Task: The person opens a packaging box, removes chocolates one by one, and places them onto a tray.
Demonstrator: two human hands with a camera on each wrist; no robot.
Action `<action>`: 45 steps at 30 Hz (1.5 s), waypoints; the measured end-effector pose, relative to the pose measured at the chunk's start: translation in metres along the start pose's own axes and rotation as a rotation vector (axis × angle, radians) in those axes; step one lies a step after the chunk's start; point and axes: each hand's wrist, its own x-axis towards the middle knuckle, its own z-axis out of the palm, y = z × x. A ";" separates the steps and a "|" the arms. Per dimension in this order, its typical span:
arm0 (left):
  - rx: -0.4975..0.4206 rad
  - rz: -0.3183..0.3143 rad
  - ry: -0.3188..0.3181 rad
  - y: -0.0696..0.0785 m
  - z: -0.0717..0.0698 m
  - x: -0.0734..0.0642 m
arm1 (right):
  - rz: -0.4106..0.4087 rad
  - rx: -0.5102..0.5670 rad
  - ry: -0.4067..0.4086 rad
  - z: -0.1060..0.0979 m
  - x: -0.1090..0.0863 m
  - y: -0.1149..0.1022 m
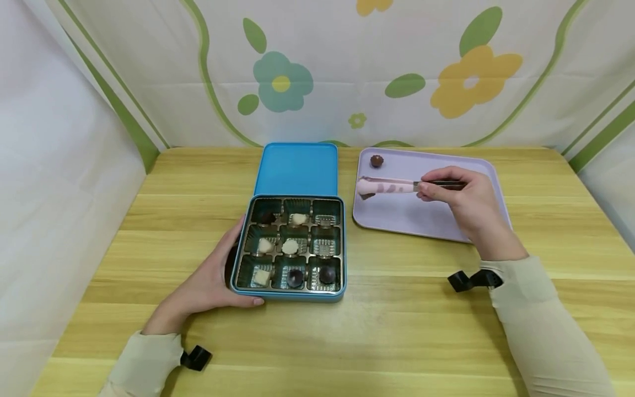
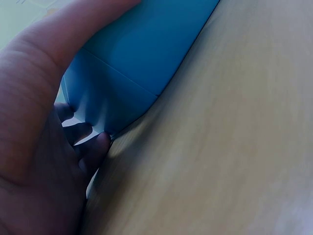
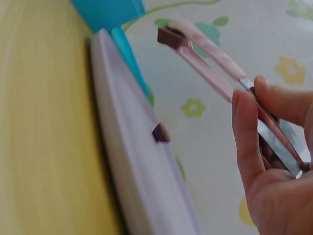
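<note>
Head view: the right hand (image 1: pixel 473 204) has thumb and fingers clamped on the tongs (image 1: pixel 392 188); the left hand (image 1: pixel 210 284) is wrapped round the near left corner of the blue box (image 1: pixel 288 296).
Chocolate block (image 3: pixel 171 37): gripped at the tongs' tips, left of the right hand and raised off the purple tray (image 1: pixel 407 218). Held so near the ends, it could drop if the squeeze slackens, or be dented or squirt out if it tightens.
Round chocolate (image 1: pixel 377 161): on the tray, beyond and left of the right hand; a low sweep of the tongs might set it rolling.
Box: right of the left palm, with pale and dark pieces (image 1: pixel 290 246) inside; uneven pressure from that hand could slide it and jostle them.
Lid (image 1: pixel 297 168): beyond the left hand, behind the box; a forward shove could push it.
</note>
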 end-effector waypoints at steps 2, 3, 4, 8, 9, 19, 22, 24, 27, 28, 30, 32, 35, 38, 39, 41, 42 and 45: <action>0.009 0.003 0.001 0.000 0.000 0.000 | 0.044 -0.015 0.075 -0.006 0.002 0.005; 0.007 0.003 0.001 0.000 0.000 -0.001 | 0.071 -0.029 0.109 -0.009 0.003 0.007; 0.008 0.004 0.002 -0.001 0.000 -0.001 | 0.099 -0.030 0.134 -0.011 0.003 0.009; 0.009 -0.003 0.004 0.000 0.000 -0.002 | 0.165 -0.033 0.193 -0.018 0.006 0.015; 0.007 -0.004 0.003 0.000 0.000 -0.002 | 0.173 -0.029 0.202 -0.019 0.007 0.016; 0.023 0.007 0.001 0.001 -0.001 0.001 | 0.184 -0.081 0.286 -0.018 0.009 0.021; 0.020 0.003 0.002 0.002 -0.001 0.001 | 0.156 -0.076 0.297 -0.019 0.008 0.022; 0.018 0.001 0.003 0.002 -0.001 0.001 | 0.134 -0.053 0.292 -0.019 0.008 0.021; 0.024 0.004 0.003 0.001 0.000 0.001 | 0.100 -0.075 0.266 -0.022 0.007 0.018; 0.027 0.005 0.003 0.001 0.000 0.001 | 0.087 -0.105 0.256 -0.023 0.006 0.017; 0.029 0.003 0.002 0.001 0.000 0.001 | 0.060 -0.232 0.239 -0.024 0.006 0.014; 0.029 0.001 0.002 0.001 0.000 0.001 | 0.046 -0.368 0.227 -0.026 0.004 0.011; 0.029 -0.005 0.004 0.002 -0.001 0.002 | 0.039 -0.536 0.206 -0.027 0.002 0.007; 0.034 -0.009 0.005 0.002 -0.001 0.002 | 0.036 -0.572 0.187 -0.027 0.002 0.006; 0.036 -0.009 0.005 0.002 -0.001 0.001 | 0.032 -0.574 0.185 -0.026 0.003 0.006; 0.037 -0.008 0.005 0.001 -0.001 0.001 | 0.026 -0.575 0.180 -0.025 0.003 0.007; 0.036 -0.006 0.003 0.001 -0.001 0.001 | 0.022 -0.578 0.180 -0.025 0.004 0.008; 0.032 0.001 0.002 0.001 0.000 0.002 | 0.018 -0.579 0.180 -0.025 0.005 0.011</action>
